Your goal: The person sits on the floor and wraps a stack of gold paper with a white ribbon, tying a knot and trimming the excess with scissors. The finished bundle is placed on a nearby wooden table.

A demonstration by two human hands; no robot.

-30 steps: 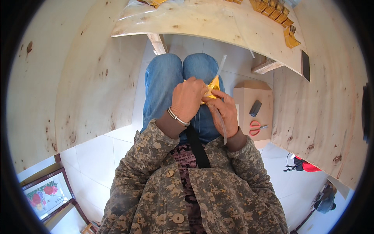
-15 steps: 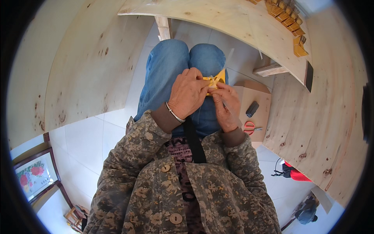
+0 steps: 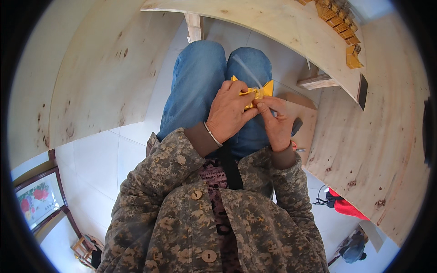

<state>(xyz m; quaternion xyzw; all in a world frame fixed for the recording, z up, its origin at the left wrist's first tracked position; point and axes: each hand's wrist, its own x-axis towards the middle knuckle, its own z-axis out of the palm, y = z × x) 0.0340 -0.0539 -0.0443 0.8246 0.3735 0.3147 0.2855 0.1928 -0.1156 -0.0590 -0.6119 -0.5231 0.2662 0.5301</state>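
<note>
Above my knees, my left hand [image 3: 227, 109] is closed on a small yellow folded card piece [image 3: 268, 88] with pointed corners. My right hand [image 3: 276, 126] pinches at the near right side of the same piece, its thumb and forefinger together. From the middle of the card a narrow translucent strip [image 3: 247, 71] sticks up and away over my right knee. Fingers cover much of the card, so its full shape is hidden. What exactly lies between the right fingertips is too small to make out.
On the wooden bench [image 3: 255, 13] ahead stands a row of yellow folded pieces [image 3: 336, 19], with a single one [image 3: 353, 57] nearer. Right of my knees is a cardboard box [image 3: 307, 116] bearing a dark object [image 3: 297, 126] and partly hidden red-handled scissors [image 3: 295, 145]. Wooden boards flank both sides.
Both hands and the yellow card have shifted slightly right. The translucent strip now leans left instead of right. My right hand covers more of the scissors and dark object.
</note>
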